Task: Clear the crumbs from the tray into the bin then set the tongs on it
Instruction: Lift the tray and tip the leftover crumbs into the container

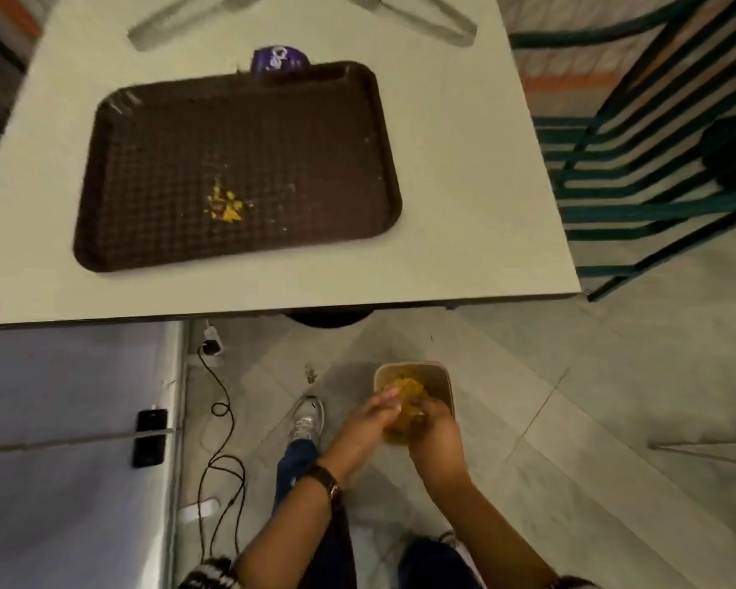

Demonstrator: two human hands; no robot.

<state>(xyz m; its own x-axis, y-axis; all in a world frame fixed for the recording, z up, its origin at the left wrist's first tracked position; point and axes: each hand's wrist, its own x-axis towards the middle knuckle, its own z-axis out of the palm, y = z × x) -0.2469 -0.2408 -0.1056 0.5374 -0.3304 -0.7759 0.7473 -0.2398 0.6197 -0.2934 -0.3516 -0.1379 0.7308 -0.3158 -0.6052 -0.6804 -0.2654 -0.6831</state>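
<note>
Over the bin (438,378), both hands

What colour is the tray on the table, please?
Dark brown, with a grid texture; the tray shows in the head view.

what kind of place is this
Probably a cafeteria or food-court seating area: a brown serving tray with crumbs lies on a pale table, metal tongs lie at its far edge, and a green slatted chair stands beside it.
</note>
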